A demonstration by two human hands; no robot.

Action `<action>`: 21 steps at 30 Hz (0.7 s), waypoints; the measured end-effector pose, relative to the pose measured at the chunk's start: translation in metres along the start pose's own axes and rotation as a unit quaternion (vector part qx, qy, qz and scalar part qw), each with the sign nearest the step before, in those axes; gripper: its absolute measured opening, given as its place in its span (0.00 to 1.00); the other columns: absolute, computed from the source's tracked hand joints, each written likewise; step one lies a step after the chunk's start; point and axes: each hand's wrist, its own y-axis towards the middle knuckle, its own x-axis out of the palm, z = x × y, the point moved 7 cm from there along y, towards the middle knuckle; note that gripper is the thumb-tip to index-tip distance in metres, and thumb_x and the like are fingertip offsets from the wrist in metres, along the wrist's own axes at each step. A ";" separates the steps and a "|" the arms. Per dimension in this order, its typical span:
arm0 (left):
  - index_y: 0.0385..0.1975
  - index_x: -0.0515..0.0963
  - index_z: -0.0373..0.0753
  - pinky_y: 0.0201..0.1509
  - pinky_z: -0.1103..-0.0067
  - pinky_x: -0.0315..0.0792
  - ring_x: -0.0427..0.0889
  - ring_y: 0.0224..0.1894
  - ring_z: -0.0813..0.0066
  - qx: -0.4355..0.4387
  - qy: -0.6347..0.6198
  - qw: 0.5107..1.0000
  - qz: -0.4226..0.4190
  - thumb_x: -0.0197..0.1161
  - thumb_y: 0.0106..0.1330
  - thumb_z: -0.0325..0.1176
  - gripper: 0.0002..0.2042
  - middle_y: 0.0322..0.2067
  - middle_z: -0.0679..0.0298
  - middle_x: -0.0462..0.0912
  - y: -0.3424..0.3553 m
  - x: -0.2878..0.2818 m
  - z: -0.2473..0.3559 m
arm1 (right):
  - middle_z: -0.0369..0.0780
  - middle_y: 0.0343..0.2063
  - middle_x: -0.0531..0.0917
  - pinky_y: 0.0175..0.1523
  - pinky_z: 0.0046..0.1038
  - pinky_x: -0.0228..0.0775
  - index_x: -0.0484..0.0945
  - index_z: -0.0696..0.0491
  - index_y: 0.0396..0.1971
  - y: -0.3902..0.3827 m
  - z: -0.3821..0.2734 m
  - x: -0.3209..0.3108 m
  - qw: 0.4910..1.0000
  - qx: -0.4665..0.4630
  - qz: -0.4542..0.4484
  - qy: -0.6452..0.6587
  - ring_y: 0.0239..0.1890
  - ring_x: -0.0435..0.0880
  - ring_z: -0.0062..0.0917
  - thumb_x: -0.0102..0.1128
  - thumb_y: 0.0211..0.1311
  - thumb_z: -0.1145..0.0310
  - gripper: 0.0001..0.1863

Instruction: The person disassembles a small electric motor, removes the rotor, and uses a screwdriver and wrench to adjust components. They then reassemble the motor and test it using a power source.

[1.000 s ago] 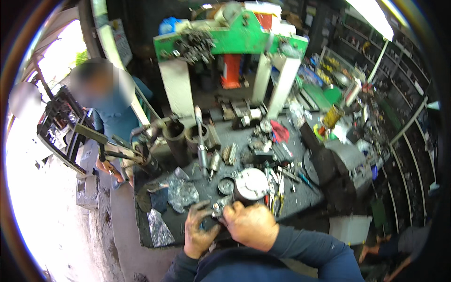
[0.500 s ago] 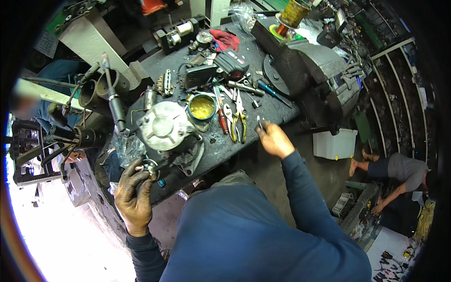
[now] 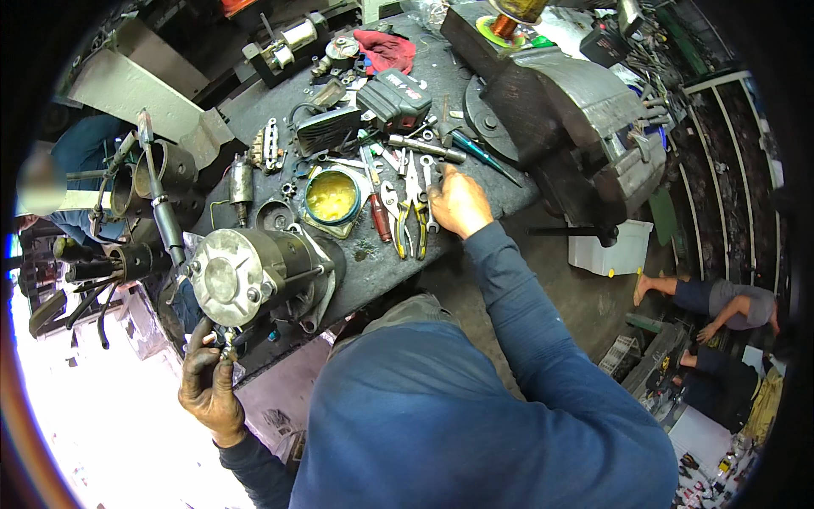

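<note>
My left hand (image 3: 214, 392) is raised beside the near end of a starter motor (image 3: 248, 276). It pinches a small shiny metal part (image 3: 228, 337) between thumb and fingers; the exact kind is too small to tell. The motor rests in a metal bracket on the bench. My right hand (image 3: 462, 202) is low over the bench, its fingers closed at a combination wrench (image 3: 429, 191) and hiding part of it. Left of that wrench lie yellow-handled pliers (image 3: 413, 216), slip-joint pliers (image 3: 392, 204) and a red-handled tool (image 3: 379, 217).
A tin of yellow grease (image 3: 332, 197) stands behind the motor. Power tool battery (image 3: 394, 97), socket extension (image 3: 428, 148), blue screwdriver (image 3: 483, 156) and red cloth (image 3: 384, 51) lie beyond. A large vise (image 3: 551, 119) bounds the right. People sit at lower right; another person stands left.
My right hand has moved left, bringing the wrench beside the pliers. My left hand has shifted left and down with the small metal part. The view has shifted.
</note>
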 end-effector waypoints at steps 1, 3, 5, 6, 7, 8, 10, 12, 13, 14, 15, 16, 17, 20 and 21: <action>0.37 0.79 0.35 0.60 0.72 0.76 0.80 0.55 0.66 -0.008 0.022 1.000 0.008 0.72 0.68 0.29 0.08 0.59 0.39 0.80 -0.002 0.000 0.000 | 0.57 0.46 0.86 0.58 0.46 0.75 0.78 0.61 0.57 -0.001 -0.003 -0.003 0.999 -0.033 0.016 0.006 0.51 0.85 0.52 0.63 0.63 0.65 0.25; 0.37 0.79 0.35 0.58 0.73 0.77 0.81 0.53 0.67 -0.015 0.023 0.999 0.021 0.73 0.68 0.30 0.09 0.59 0.39 0.80 -0.005 0.000 0.000 | 0.56 0.45 0.86 0.56 0.47 0.76 0.80 0.61 0.54 -0.001 -0.005 -0.002 0.997 -0.076 0.008 -0.002 0.49 0.85 0.51 0.63 0.62 0.66 0.22; 0.37 0.78 0.35 0.55 0.75 0.78 0.82 0.51 0.68 -0.015 0.034 0.999 0.031 0.73 0.68 0.31 0.10 0.60 0.39 0.80 -0.008 -0.001 0.000 | 0.56 0.43 0.86 0.55 0.46 0.76 0.82 0.59 0.50 0.003 -0.010 -0.001 0.993 -0.119 0.018 -0.005 0.48 0.86 0.51 0.63 0.62 0.66 0.19; 0.38 0.78 0.35 0.54 0.76 0.78 0.82 0.50 0.70 -0.009 0.041 0.999 0.032 0.73 0.68 0.32 0.10 0.60 0.39 0.79 -0.008 -0.001 -0.001 | 0.55 0.42 0.86 0.54 0.46 0.77 0.83 0.58 0.49 0.006 -0.015 0.001 0.990 -0.139 0.021 -0.012 0.47 0.86 0.50 0.62 0.62 0.66 0.17; 0.38 0.78 0.35 0.52 0.77 0.79 0.82 0.48 0.71 -0.005 0.056 0.998 0.036 0.73 0.68 0.32 0.10 0.60 0.39 0.79 -0.009 -0.002 -0.001 | 0.55 0.41 0.86 0.54 0.46 0.77 0.84 0.57 0.48 0.009 -0.020 0.004 0.988 -0.150 0.022 -0.025 0.46 0.86 0.50 0.62 0.63 0.67 0.16; 0.39 0.78 0.35 0.51 0.77 0.79 0.82 0.47 0.73 -0.005 0.032 0.999 0.037 0.73 0.68 0.32 0.10 0.61 0.39 0.79 -0.009 -0.003 -0.003 | 0.54 0.40 0.86 0.53 0.46 0.77 0.84 0.56 0.47 0.012 -0.031 0.007 0.981 -0.190 0.025 -0.022 0.45 0.86 0.49 0.61 0.63 0.66 0.15; 0.40 0.78 0.36 0.49 0.79 0.79 0.82 0.45 0.75 -0.014 -0.003 0.999 0.039 0.73 0.68 0.32 0.10 0.61 0.40 0.78 -0.011 -0.003 -0.006 | 0.53 0.38 0.86 0.52 0.45 0.78 0.84 0.54 0.44 0.019 -0.055 0.017 0.970 -0.239 0.020 -0.036 0.43 0.86 0.48 0.61 0.63 0.66 0.13; 0.55 0.76 0.37 0.59 0.75 0.74 0.78 0.58 0.70 -0.023 -0.041 0.999 0.017 0.75 0.66 0.31 0.20 0.60 0.50 0.78 -0.012 0.002 -0.008 | 0.51 0.33 0.86 0.47 0.46 0.79 0.84 0.55 0.39 0.027 -0.084 0.033 0.955 -0.291 -0.005 -0.064 0.40 0.87 0.47 0.61 0.62 0.65 0.11; 0.56 0.76 0.37 0.59 0.76 0.74 0.77 0.59 0.71 -0.012 -0.052 0.998 0.026 0.76 0.64 0.33 0.23 0.58 0.52 0.78 -0.013 0.003 -0.007 | 0.51 0.32 0.86 0.45 0.46 0.80 0.84 0.54 0.37 0.031 -0.094 0.036 0.951 -0.301 0.002 -0.068 0.38 0.88 0.47 0.59 0.60 0.67 0.10; 0.58 0.75 0.37 0.59 0.77 0.74 0.77 0.59 0.72 0.000 -0.063 0.997 0.034 0.78 0.63 0.35 0.26 0.57 0.55 0.79 -0.014 0.005 -0.006 | 0.51 0.30 0.87 0.44 0.47 0.81 0.84 0.54 0.35 0.034 -0.102 0.040 0.948 -0.308 0.004 -0.075 0.37 0.89 0.47 0.57 0.58 0.69 0.09; 0.61 0.73 0.37 0.58 0.78 0.74 0.75 0.60 0.73 -0.038 -0.051 0.995 0.079 0.80 0.60 0.39 0.32 0.55 0.60 0.78 -0.016 0.003 -0.013 | 0.52 0.31 0.87 0.44 0.47 0.81 0.84 0.54 0.35 0.038 -0.106 0.043 0.953 -0.293 -0.011 -0.074 0.37 0.89 0.47 0.57 0.58 0.69 0.09; 0.61 0.73 0.37 0.58 0.78 0.73 0.75 0.58 0.73 -0.031 -0.033 0.994 0.099 0.80 0.61 0.38 0.31 0.55 0.61 0.78 -0.017 0.005 -0.013 | 0.52 0.32 0.87 0.44 0.47 0.81 0.84 0.55 0.35 0.042 -0.106 0.045 0.956 -0.282 -0.022 -0.073 0.38 0.89 0.47 0.58 0.58 0.69 0.09; 0.61 0.73 0.37 0.57 0.78 0.73 0.76 0.57 0.73 -0.038 -0.015 0.993 0.114 0.79 0.61 0.38 0.30 0.55 0.61 0.78 -0.018 0.009 -0.016 | 0.53 0.31 0.87 0.43 0.48 0.81 0.84 0.56 0.35 0.045 -0.102 0.044 0.963 -0.260 -0.030 -0.070 0.37 0.89 0.48 0.58 0.58 0.69 0.10; 0.60 0.73 0.36 0.54 0.80 0.73 0.76 0.50 0.74 -0.020 0.057 0.983 0.171 0.76 0.65 0.35 0.27 0.52 0.62 0.77 -0.021 0.016 -0.018 | 0.53 0.33 0.88 0.45 0.50 0.80 0.83 0.57 0.35 0.050 -0.072 0.025 0.982 -0.186 -0.004 -0.042 0.38 0.89 0.50 0.57 0.58 0.69 0.10; 0.60 0.73 0.35 0.53 0.80 0.73 0.76 0.50 0.75 -0.009 0.068 0.979 0.192 0.75 0.66 0.34 0.26 0.52 0.62 0.77 -0.022 0.018 -0.020 | 0.54 0.34 0.88 0.46 0.50 0.80 0.83 0.57 0.36 0.051 -0.055 0.016 0.988 -0.148 0.005 -0.049 0.39 0.89 0.51 0.58 0.59 0.68 0.10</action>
